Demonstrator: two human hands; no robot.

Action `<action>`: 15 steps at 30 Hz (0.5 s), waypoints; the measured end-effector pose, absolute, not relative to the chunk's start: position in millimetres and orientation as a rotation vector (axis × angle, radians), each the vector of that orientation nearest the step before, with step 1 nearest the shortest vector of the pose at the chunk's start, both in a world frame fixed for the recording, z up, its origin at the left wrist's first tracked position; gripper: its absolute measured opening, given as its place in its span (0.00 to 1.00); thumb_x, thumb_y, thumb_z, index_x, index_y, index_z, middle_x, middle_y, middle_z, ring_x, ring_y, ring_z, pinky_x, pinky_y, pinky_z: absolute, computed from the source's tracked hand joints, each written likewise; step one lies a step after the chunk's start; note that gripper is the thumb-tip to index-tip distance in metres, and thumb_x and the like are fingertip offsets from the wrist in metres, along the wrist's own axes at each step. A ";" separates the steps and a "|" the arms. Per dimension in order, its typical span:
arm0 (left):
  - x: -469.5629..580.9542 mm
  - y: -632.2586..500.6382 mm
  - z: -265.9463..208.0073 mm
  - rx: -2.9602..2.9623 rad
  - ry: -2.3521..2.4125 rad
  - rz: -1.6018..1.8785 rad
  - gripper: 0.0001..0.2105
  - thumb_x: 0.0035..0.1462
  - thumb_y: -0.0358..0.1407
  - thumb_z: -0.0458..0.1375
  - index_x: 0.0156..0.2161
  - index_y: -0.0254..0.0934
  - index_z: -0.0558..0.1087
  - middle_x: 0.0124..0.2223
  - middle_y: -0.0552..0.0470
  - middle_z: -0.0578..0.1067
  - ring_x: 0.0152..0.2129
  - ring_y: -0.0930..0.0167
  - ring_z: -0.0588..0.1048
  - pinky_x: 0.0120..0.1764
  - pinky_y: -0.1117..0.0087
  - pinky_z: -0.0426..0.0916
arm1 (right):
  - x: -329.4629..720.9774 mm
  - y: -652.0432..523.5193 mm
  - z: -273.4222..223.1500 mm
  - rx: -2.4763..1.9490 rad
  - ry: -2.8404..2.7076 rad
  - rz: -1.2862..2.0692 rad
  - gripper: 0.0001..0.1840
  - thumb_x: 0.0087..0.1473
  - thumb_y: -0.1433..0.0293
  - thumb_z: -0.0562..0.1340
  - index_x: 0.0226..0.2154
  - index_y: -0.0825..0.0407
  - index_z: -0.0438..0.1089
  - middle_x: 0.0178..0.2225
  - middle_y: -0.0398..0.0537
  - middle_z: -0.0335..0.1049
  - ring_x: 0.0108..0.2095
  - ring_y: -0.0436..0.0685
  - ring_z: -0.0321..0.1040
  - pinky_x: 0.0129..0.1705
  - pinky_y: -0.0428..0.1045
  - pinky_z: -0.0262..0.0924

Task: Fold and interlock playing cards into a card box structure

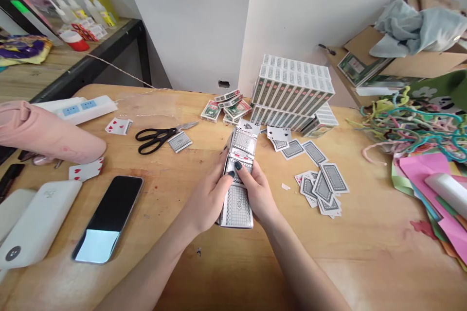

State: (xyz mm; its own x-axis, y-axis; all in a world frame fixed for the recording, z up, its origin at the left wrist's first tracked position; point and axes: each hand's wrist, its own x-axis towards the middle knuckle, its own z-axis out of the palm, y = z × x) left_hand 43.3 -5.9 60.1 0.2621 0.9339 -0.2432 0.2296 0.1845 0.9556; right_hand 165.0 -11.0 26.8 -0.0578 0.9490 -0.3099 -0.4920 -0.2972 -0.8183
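Observation:
Between my two hands is a long box-like piece covered in playing cards [238, 206], their grey patterned backs facing up. My left hand [208, 194] wraps its left side, with the thumb pressed on top. From the right, my right hand [260, 192] grips it, its thumb also on the top face. Just beyond the piece lies a spade card [248, 126]. Loose playing cards [323, 187] are scattered to the right. Black-handled scissors [156, 139] rest to the left, beside a cut card piece [180, 141].
Stacked card boxes [292, 90] stand at the back, with several loose card packs [226, 107] beside them. A phone [109, 218], a white power bank [42, 221] and a pink bottle [54, 131] occupy the left. Tangled yarn [412, 126] and coloured paper [434, 199] lie at right.

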 end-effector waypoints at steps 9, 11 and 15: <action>43.1 2.5 74.7 1.599 1.599 0.554 0.17 0.59 0.39 0.46 0.20 0.38 0.57 0.18 0.55 0.62 0.17 0.72 0.60 0.23 0.70 0.48 | 163.5 -4.6 35.4 -1.144 -0.544 1.656 0.13 0.45 0.60 0.68 0.29 0.52 0.71 0.25 0.42 0.71 0.28 0.54 0.67 0.34 0.50 0.61; 42.6 1.7 70.7 1.551 1.575 0.575 0.18 0.59 0.40 0.46 0.19 0.38 0.54 0.18 0.56 0.59 0.17 0.73 0.58 0.22 0.70 0.47 | 163.3 -5.3 35.6 -1.183 -0.565 1.643 0.13 0.45 0.60 0.67 0.28 0.52 0.71 0.25 0.42 0.70 0.27 0.53 0.66 0.33 0.49 0.60; 36.1 0.7 59.2 1.332 1.480 0.695 0.18 0.57 0.47 0.51 0.23 0.37 0.63 0.22 0.56 0.64 0.21 0.73 0.62 0.23 0.72 0.53 | 164.1 -5.9 34.1 -1.208 -0.580 1.635 0.13 0.46 0.59 0.67 0.28 0.52 0.71 0.24 0.42 0.69 0.26 0.52 0.65 0.32 0.49 0.59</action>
